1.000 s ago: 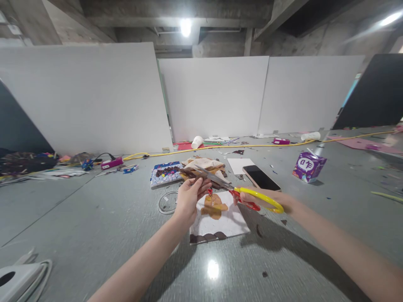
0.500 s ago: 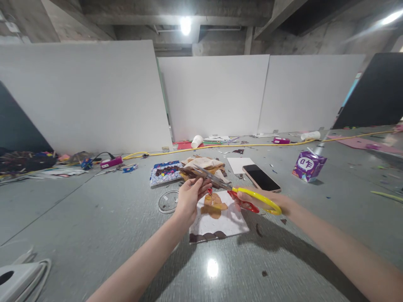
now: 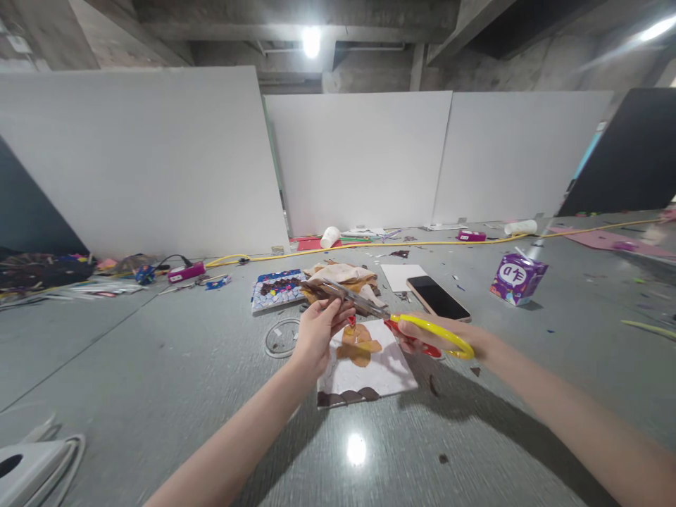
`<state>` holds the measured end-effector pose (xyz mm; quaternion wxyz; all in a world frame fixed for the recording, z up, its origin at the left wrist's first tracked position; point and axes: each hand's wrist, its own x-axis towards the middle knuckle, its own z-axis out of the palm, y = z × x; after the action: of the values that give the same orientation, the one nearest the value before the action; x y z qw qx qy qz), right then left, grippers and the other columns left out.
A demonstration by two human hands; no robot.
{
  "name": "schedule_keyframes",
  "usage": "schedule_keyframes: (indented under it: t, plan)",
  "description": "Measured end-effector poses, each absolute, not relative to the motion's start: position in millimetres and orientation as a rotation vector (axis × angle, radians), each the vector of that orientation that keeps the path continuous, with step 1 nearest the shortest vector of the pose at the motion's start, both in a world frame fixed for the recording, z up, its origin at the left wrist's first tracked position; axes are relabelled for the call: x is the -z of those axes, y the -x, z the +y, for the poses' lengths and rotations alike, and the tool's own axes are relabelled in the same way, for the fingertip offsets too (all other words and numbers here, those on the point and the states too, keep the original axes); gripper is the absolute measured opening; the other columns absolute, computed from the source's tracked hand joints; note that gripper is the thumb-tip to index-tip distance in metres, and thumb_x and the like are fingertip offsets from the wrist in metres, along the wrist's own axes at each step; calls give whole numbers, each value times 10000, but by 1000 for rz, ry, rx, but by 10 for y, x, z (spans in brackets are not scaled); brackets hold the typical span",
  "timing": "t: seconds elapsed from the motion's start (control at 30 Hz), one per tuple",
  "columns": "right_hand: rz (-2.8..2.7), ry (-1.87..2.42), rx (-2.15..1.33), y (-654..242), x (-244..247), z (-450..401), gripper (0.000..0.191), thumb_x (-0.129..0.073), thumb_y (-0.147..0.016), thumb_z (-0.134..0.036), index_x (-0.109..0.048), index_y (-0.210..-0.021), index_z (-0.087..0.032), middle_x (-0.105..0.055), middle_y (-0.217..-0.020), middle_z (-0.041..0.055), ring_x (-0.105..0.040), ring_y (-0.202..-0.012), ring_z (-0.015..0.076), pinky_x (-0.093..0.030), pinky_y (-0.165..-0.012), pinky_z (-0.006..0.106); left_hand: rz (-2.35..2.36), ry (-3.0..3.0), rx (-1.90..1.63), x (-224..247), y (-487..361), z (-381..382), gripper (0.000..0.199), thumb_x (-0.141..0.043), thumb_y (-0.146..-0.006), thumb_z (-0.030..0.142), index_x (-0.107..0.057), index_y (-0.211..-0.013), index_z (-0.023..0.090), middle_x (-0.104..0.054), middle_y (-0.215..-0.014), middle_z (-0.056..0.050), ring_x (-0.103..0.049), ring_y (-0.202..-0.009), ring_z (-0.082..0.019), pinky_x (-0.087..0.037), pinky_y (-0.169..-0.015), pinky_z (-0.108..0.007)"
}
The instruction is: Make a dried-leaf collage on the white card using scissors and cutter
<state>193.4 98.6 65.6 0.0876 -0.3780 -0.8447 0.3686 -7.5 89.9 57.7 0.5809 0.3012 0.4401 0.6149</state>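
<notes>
My left hand (image 3: 320, 331) is closed, its fingertips pinching a dark brown scrap (image 3: 313, 289), fabric or paper, I cannot tell which. In my right hand (image 3: 410, 329) is a pair of scissors (image 3: 441, 329) with yellow and red handles. The metal blades point left, at the scrap by my left fingertips; whether they bite into it is hard to make out. Below both hands a white board (image 3: 364, 384) lies on the floor. It bears an orange-brown figure (image 3: 360, 345) and a dark scalloped strip along its near edge.
Behind my hands lie a crumpled pile of brown and cream scraps (image 3: 343, 273) and a blue mosaic-like board (image 3: 274, 290). To the right are a phone (image 3: 438, 298), a white sheet (image 3: 402, 277) and a purple drink carton (image 3: 517, 279). A yellow cable (image 3: 370, 245) runs along white panels (image 3: 359, 162).
The scissor handles have shifted slightly right and the red one has tipped a little. My left hand and the brown scrap stay nearly still.
</notes>
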Motion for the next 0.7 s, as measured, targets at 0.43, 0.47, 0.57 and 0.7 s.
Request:
schedule_keyframes:
  t: [0.43, 0.47, 0.57, 0.7]
  plan:
    - [-2525, 1080, -1140, -1999, -644, 1048, 603, -153, -757, -702, -422, -639, -176, -448, -555, 8, -344, -420, 78, -305, -385, 223, 1064, -751, -1434, -575, 100, 921, 61, -517, -789, 80, -521, -743, 120, -679, -679, -58, -637, -567, -102, -495, -560, -180]
    - [-2529, 1080, -1137, -2010, -636, 1056, 595, -156, -768, -689, -431, -645, -176, -449, -556, 7, -344, -421, 79, -307, -389, 223, 1067, -757, -1434, -571, 106, 923, 58, -521, -786, 83, -523, -743, 122, -679, -678, -57, -638, -570, -103, -495, -564, -183]
    - [-2539, 1086, -1121, -2041, -621, 1071, 570, -168, -789, -663, -431, -644, -179, -450, -555, 2, -346, -421, 79, -310, -402, 224, 1073, -778, -1435, -556, 127, 930, 47, -533, -776, 93, -533, -743, 126, -680, -678, -55, -638, -580, -107, -495, -574, -188]
    - [-2568, 1062, -1089, -2045, -647, 1064, 580, -163, -778, -677, -408, -600, -183, -434, -529, -2, -338, -413, 80, -304, -405, 232, 1082, -805, -1431, -546, 145, 942, 28, -547, -764, 105, -567, -748, 116, -681, -696, -62, -636, -583, -106, -487, -567, -181]
